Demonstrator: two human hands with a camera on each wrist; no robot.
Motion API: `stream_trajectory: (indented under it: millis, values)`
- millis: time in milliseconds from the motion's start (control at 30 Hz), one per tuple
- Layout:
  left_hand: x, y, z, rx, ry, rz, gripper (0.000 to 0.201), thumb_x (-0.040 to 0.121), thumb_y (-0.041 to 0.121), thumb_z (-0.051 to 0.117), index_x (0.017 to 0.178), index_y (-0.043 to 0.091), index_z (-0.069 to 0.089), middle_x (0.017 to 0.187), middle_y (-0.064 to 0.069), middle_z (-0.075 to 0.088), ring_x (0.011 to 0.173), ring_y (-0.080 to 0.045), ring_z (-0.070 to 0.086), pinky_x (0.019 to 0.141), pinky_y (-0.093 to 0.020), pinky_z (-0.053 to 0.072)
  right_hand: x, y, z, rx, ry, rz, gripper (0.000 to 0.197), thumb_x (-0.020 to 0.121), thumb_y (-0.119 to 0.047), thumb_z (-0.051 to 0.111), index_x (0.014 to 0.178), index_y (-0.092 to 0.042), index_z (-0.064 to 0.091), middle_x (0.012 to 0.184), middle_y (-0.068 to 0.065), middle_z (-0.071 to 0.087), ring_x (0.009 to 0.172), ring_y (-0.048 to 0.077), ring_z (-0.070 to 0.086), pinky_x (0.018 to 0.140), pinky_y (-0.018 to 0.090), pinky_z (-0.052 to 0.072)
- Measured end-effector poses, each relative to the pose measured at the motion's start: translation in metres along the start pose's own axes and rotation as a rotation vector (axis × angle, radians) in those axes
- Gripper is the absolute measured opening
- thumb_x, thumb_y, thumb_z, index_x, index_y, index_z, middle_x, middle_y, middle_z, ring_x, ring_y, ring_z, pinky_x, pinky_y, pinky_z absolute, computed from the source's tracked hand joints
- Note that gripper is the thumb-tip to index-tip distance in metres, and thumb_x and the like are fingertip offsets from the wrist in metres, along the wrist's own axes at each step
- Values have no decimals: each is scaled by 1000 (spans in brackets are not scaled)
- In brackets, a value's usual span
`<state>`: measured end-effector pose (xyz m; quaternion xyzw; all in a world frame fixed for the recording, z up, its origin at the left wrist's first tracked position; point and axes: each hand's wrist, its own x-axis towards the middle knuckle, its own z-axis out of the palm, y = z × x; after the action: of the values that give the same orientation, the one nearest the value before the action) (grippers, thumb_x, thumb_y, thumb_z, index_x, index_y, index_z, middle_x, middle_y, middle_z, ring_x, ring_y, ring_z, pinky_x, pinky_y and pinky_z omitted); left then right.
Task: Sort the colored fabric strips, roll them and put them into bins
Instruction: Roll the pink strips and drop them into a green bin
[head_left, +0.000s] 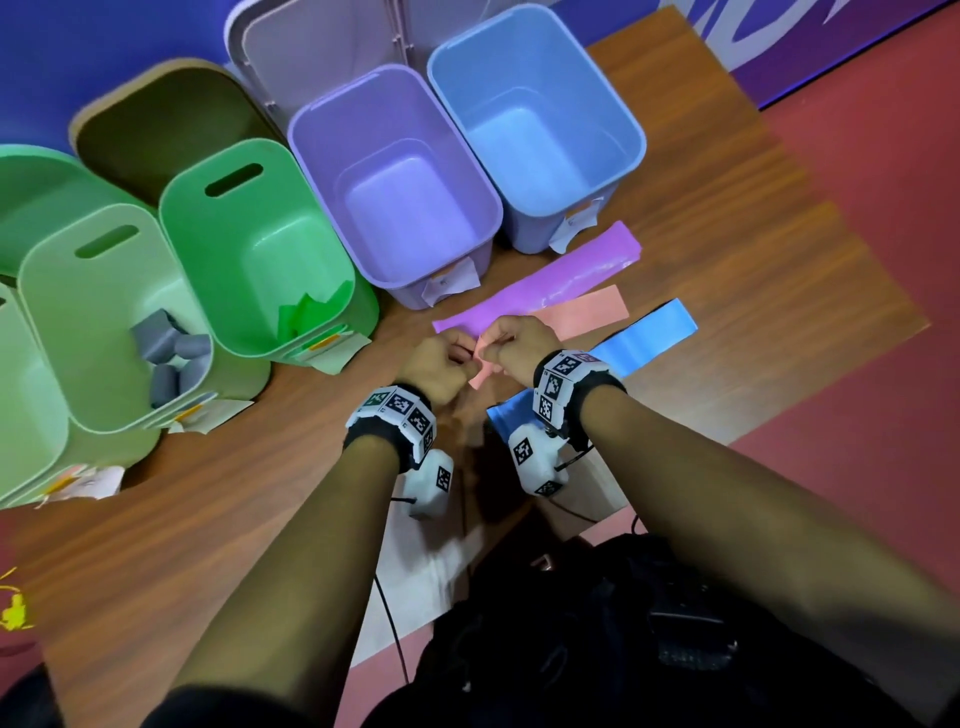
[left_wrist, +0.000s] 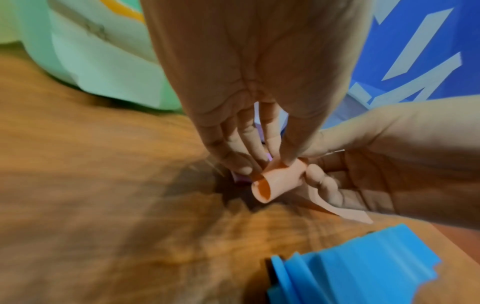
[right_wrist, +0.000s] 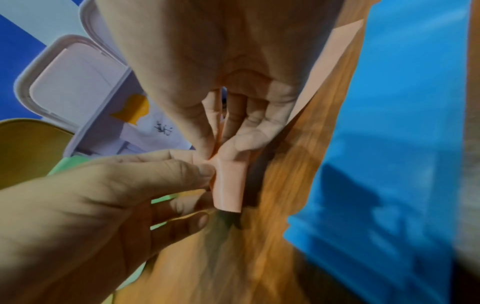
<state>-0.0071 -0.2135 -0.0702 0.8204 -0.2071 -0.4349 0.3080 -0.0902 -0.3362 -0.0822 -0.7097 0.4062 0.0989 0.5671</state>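
Hands: left hand and right hand both pinch the pink strip's near end.
Axis: strip runs away rightward; roll crosswise between them.

Wooden table fills the middle of the head view. Along its upper edge: blue bin, purple bin, green bin, and a pale green bin at far left. Right of centre, lying flat on the wood: purple strip, pink strip, blue strip.
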Motion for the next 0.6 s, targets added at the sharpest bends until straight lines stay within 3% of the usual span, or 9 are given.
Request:
stream_trajectory:
  millis: [100, 133, 167, 233, 333, 433, 600]
  values:
    - [-12, -1, -20, 34, 42, 2, 18, 84, 11, 67, 94, 25, 61, 80, 8, 62, 78, -13, 58, 67, -13, 45, -3, -18, 13, 19, -16, -40, 17, 76, -14, 78, 67, -25, 69, 66, -7, 70, 68, 12, 66, 86, 37, 58]
    - [-17, -4, -27, 50, 57, -4, 17, 80, 20, 67, 90, 32, 62, 82, 9, 65, 81, -14, 61, 73, -16, 49, -4, -24, 20, 20, -32, -49, 14, 76, -16, 78, 68, -24, 70, 68, -5, 72, 71, 13, 69, 88, 39, 58]
    - [-22, -6, -35, 55, 59, -9, 16, 74, 28, 65, 87, 37, 62, 83, 9, 67, 84, -17, 64, 81, -25, 53, -7, -31, 26, 24, -49, -58, 11, 74, -18, 77, 69, -24, 70, 69, -3, 73, 75, 15, 71, 89, 41, 58]
    - [-37, -15, -51, -5, 39, -19, 22, 65, 34, 62, 86, 34, 60, 84, 6, 69, 88, -23, 66, 87, -39, 54, -11, -43, 43, 34, -56, -85, 9, 69, -22, 78, 66, -27, 71, 72, -3, 75, 78, 18, 72, 88, 43, 58]
    - [-64, -26, -71, -77, 73, 7, 40, 61, 42, 76, 94, 29, 58, 90, 0, 70, 89, -25, 66, 85, -35, 53, -27, -68, 68, 64, -47, -116, 14, 73, -17, 80, 65, -24, 71, 70, -2, 72, 66, 19, 67, 76, 39, 60]
    - [-89, -46, -94, -111, 128, 31, 43, 79, 16, 79, 115, 19, 56, 93, 3, 67, 84, -16, 64, 78, -22, 50, -49, -92, 94, 106, -85, -152, 11, 86, -13, 74, 77, -14, 68, 65, 0, 64, 54, 11, 58, 54, 23, 50]
    - [-125, -76, -131, -167, 271, 64, 40, 86, 3, 69, 121, 18, 60, 92, 1, 66, 77, -11, 61, 69, -15, 48, -79, -123, 128, 93, -113, -244, 8, 87, -13, 67, 81, -16, 73, 50, -9, 59, 48, 7, 52, 52, 21, 41]
